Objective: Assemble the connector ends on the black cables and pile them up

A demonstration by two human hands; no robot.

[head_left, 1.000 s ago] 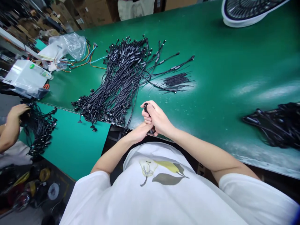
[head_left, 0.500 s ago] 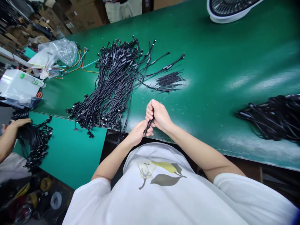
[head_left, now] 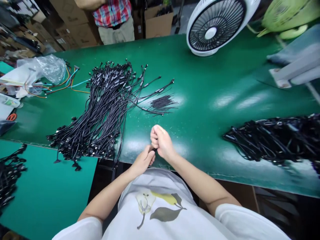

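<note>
Green worktop runs across in front of you, and both your hands are over its near edge, close to your chest. Your right hand is balled into a tight fist, and a small dark piece shows just under it, where the two hands meet. Your left hand is bent up against that fist and touches it. Its fingers curl toward the dark piece, but you cannot tell whether they pinch it.

Toward the left end, a wide pile of black cables reaches to the near edge, with a small bundle of thin black wires just beside it. A tangled black heap lies toward the right end, well apart from your hands. A white fan stands at the far edge.
</note>
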